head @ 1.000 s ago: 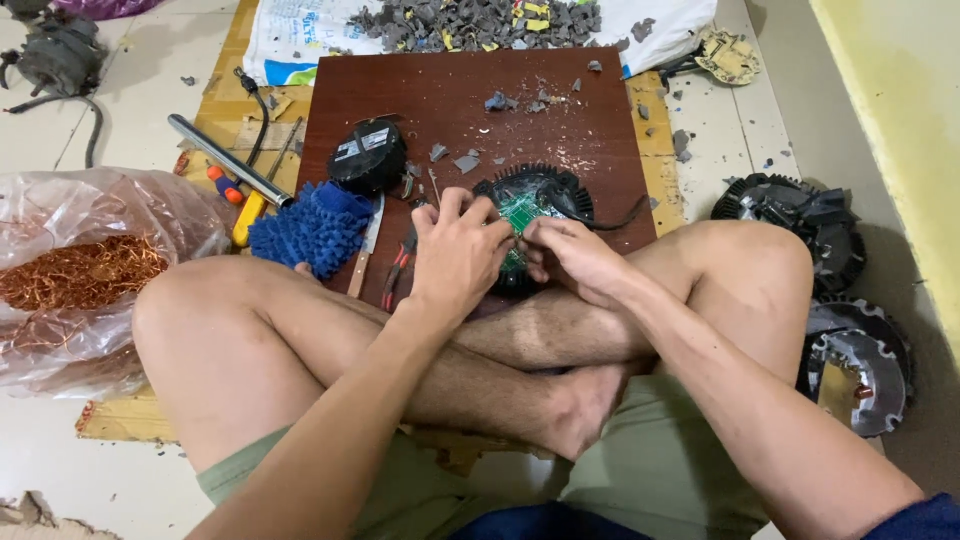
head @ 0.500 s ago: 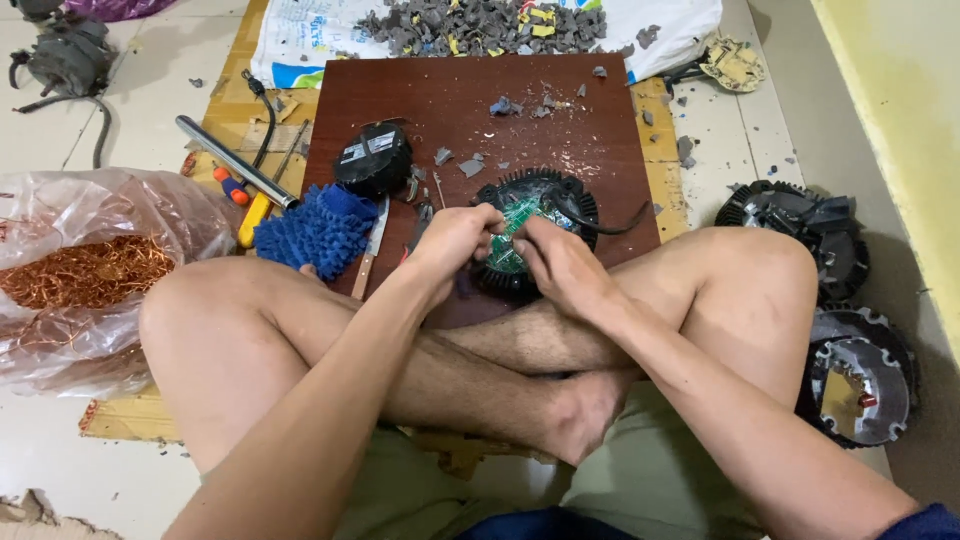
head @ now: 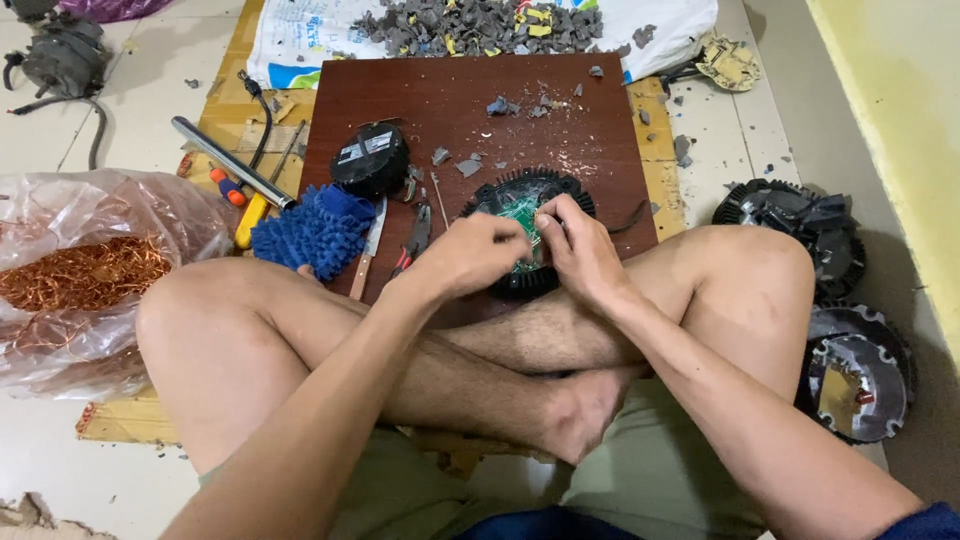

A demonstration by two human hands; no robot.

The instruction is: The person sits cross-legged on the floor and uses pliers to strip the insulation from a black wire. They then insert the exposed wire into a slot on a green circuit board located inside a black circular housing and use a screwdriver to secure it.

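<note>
A round black finned housing [head: 505, 192] with a green circuit board [head: 522, 212] inside lies on a dark brown wooden board [head: 450, 100] in front of my crossed legs. My left hand [head: 470, 252] rests on the housing's near left side, fingers curled onto the circuit board. My right hand [head: 578, 245] grips the housing's right side, fingertips also on the circuit board. Both hands hide the near half of the housing.
Left of my hands lie pliers [head: 415, 240], a knife [head: 366, 250], a blue fluffy mitt [head: 310, 230], a black round part [head: 370, 160] and a metal tube [head: 230, 162]. A bag of copper wire [head: 80, 275] sits far left. Grey scrap pile [head: 470, 25] at back; more black housings [head: 800, 225] right.
The view has shifted slightly. Both hands have stayed on the housing, with the fingers working at the circuit board; the left hand has turned so its fingers point more to the right.
</note>
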